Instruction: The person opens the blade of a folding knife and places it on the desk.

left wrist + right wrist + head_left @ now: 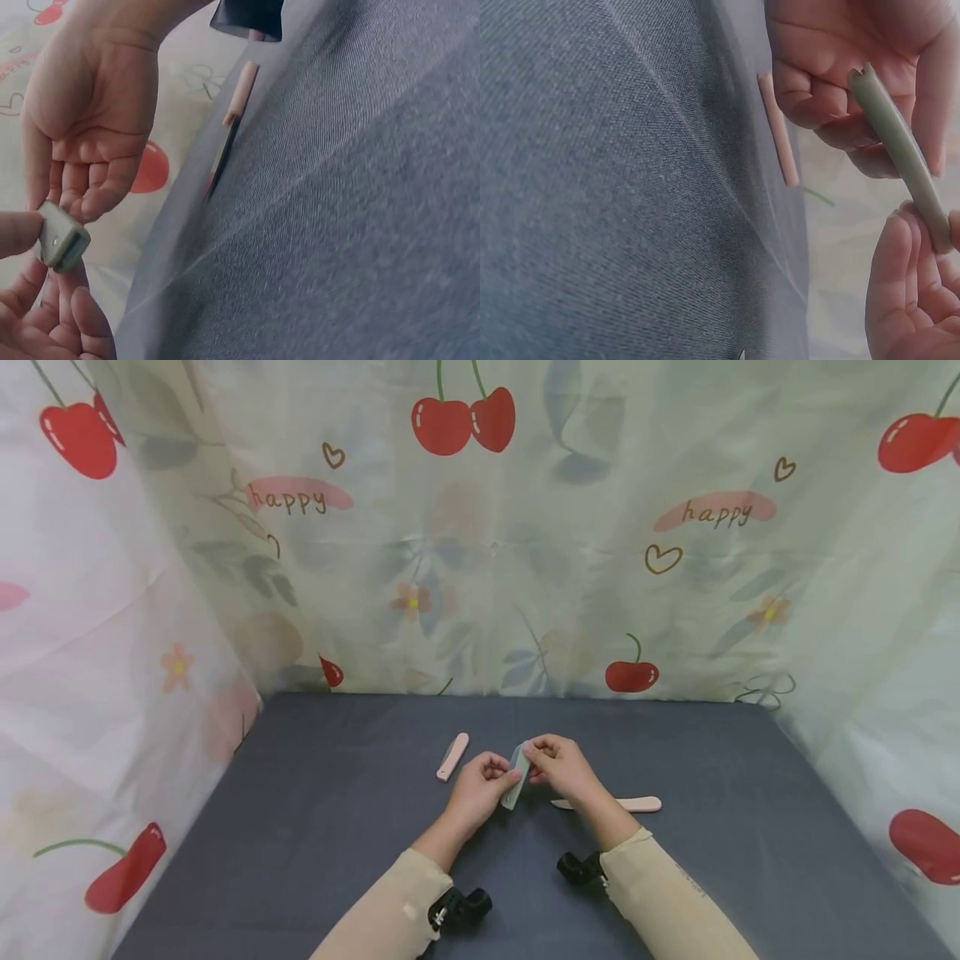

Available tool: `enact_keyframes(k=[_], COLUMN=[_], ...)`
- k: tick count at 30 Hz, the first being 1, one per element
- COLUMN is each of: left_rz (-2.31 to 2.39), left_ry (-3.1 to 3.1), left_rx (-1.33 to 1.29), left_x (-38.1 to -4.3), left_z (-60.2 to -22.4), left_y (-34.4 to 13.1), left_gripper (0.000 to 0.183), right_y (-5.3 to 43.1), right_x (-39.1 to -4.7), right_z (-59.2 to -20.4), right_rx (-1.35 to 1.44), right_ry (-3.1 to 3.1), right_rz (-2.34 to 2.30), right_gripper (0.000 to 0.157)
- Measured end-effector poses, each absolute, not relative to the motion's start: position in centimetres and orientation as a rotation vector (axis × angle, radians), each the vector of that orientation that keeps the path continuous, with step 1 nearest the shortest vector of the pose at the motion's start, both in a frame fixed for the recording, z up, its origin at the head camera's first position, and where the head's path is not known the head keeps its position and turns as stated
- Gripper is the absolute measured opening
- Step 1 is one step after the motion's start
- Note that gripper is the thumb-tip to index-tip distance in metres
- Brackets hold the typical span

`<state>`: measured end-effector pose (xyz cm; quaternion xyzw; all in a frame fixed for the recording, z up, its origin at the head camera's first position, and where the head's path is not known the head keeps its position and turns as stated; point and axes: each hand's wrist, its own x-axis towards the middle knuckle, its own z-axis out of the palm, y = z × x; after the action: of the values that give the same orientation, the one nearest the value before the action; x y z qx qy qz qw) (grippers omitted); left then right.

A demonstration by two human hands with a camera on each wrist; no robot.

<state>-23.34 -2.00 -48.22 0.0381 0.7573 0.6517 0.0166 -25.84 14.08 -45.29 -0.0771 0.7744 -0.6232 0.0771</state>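
Note:
A pale green folding knife [516, 781] is held up above the dark cloth, between both hands. My left hand [477, 787] pinches its lower part between thumb and fingers. At the upper end, my right hand [564, 768] grips it with thumb and fingertips. The slot in the handle of the green knife [66, 241] shows in the left wrist view; whether its blade is partly out I cannot tell. A closed pink folding knife [453, 757] lies left of the hands. Partly behind the right forearm, an open pink folding knife [639, 804] lies with its blade pointing left.
A dark grey cloth [330, 827] covers the table. Patterned curtains [487, 568] with cherries stand around its back and sides. Black wrist cameras [468, 907] are strapped to both forearms.

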Motion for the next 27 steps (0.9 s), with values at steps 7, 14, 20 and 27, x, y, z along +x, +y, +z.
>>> enact_keyframes(k=[7,14,20,27], left_rz=[1.926,1.862,1.858,1.884], left_ry=[2.404,2.394,2.452,2.478], left_rx=[0.303,0.434,0.477,0.441], left_x=[-23.6,-23.5,-22.0,-23.3], left_z=[-48.1,-47.6,-45.3,-47.7], left_y=[-2.6,-3.0,-3.4,-3.7], left_gripper=[0.025,0.024,0.021,0.021], right_y=[14.1,13.9,13.8,13.9], right_x=[-25.5,-25.3,-25.3,-24.9], right_z=[-45.1,-45.1,-45.2,-45.1], right_rx=[-0.300,-0.346,-0.319,-0.269], right_ry=[2.270,2.248,2.243,2.219], right_rz=[-1.830,-1.785,-1.803,-1.832], right_gripper=[0.029,0.029,0.026,0.026])
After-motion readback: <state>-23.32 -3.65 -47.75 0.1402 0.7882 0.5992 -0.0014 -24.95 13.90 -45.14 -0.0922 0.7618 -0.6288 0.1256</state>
